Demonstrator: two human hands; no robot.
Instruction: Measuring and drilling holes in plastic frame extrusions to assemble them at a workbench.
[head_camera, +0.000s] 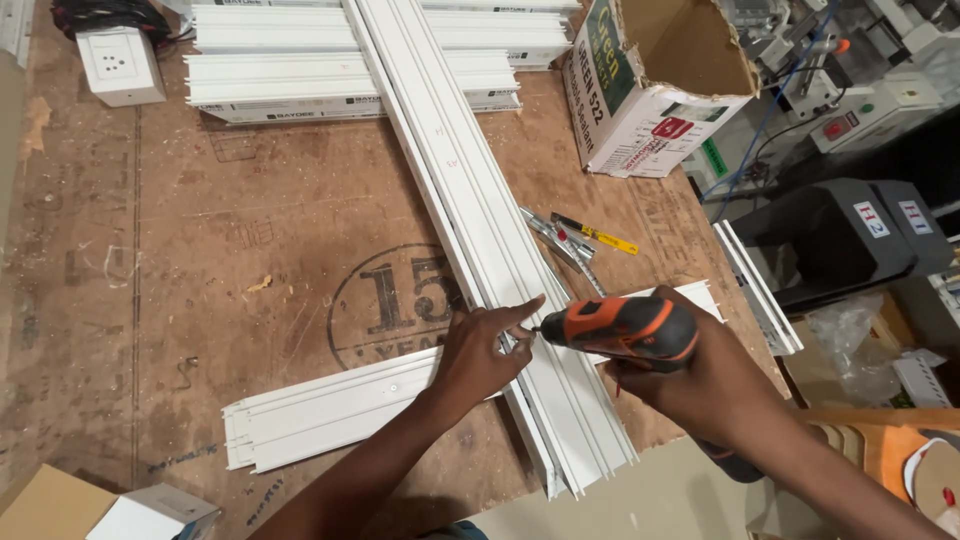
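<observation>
My right hand (700, 385) grips an orange and black cordless drill (625, 328), its tip pointing left at a long white plastic channel (470, 200) that runs diagonally across the plywood table (250, 220). My left hand (480, 345) rests on that channel beside the drill tip, index finger stretched toward it, pinching something small that I cannot make out. A shorter white channel (320, 410) lies crosswise under the long one, near the table's front edge.
More white channel pieces (300, 60) are stacked at the back. A torn cardboard box (650, 80) stands at the back right, a white socket box (120, 65) at the back left. Pliers (560, 240) and a yellow utility knife (600, 235) lie right of the channel.
</observation>
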